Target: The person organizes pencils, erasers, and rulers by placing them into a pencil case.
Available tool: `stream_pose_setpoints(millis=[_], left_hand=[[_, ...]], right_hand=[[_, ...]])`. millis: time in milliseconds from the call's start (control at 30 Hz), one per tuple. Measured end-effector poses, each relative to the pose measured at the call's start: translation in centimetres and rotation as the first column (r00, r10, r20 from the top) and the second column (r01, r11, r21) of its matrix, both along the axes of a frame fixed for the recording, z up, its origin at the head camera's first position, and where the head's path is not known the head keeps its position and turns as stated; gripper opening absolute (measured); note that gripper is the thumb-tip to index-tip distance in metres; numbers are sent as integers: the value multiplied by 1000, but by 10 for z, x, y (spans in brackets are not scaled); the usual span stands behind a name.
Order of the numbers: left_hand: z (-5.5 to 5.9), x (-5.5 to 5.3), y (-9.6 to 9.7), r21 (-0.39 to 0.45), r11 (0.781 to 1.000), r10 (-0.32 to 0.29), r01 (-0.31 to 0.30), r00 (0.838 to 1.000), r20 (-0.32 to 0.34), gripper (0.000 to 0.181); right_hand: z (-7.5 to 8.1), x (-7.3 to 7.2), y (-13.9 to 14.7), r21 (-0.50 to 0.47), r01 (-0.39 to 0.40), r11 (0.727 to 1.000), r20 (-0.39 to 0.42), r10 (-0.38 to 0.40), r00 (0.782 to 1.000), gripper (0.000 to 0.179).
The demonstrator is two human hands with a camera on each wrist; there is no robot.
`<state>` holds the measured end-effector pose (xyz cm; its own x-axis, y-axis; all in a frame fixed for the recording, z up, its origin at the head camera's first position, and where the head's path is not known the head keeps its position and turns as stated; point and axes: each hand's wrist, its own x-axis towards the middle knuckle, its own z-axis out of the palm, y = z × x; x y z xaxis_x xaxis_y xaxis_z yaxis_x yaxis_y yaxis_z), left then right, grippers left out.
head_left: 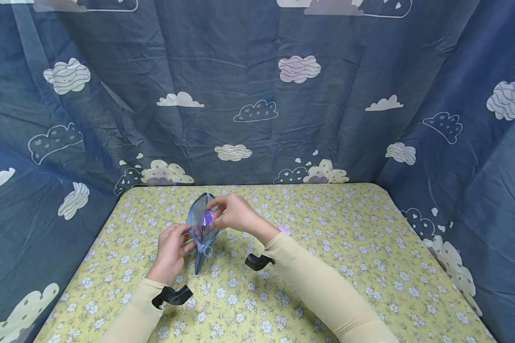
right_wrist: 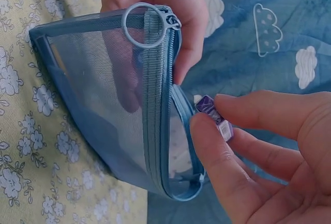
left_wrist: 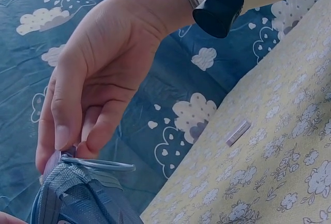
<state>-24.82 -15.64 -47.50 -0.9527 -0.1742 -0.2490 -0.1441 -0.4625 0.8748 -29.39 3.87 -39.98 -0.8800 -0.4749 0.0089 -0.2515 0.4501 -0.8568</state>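
Observation:
My left hand (head_left: 170,252) holds a blue zip pouch (head_left: 197,214) by its side, thumb at the open rim. In the right wrist view the pouch (right_wrist: 98,100) has see-through mesh walls, an unzipped top and a ring pull (right_wrist: 125,26); the left hand (right_wrist: 178,22) shows behind it. My right hand (head_left: 238,213) pinches a small purple block (right_wrist: 213,113) with a white side between thumb and fingertips. It is at the mouth of the pouch. In the left wrist view the right hand (left_wrist: 106,58) reaches down to the pouch's zipped edge, the block mostly hidden.
A small pale purple block (left_wrist: 238,133) lies on the flowered yellow tablecloth (head_left: 326,276), beyond the right forearm in the head view. Dark blue cloud-print curtains (head_left: 257,138) stand behind and at both sides of the table.

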Motion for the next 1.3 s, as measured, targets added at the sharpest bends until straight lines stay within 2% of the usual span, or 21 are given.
stream_pose_setpoints(millis=[433, 600, 833, 1000, 1300], left_hand=[[-1, 1, 0, -2, 1000, 1, -1, 1000, 4, 15], [-2, 2, 0, -6, 1000, 2, -2, 1000, 9, 15], [-1, 1, 0, -8, 1000, 3, -3, 1000, -2, 13], [0, 1, 0, -19, 1000, 1, -1, 1000, 3, 14], [0, 2, -1, -11, 1000, 2, -2, 1000, -14, 13]], right_hand=[[-9, 3, -6, 58, 3, 998, -24, -1, 1000, 45], [-10, 3, -8, 67, 3, 998, -10, -3, 1000, 46], [-8, 2, -10, 45, 2, 999, 9, -2, 1000, 45], [-7, 1, -9, 24, -30, 999, 41, 29, 999, 46], [1, -3, 4, -41, -64, 997, 51, 66, 996, 35]])
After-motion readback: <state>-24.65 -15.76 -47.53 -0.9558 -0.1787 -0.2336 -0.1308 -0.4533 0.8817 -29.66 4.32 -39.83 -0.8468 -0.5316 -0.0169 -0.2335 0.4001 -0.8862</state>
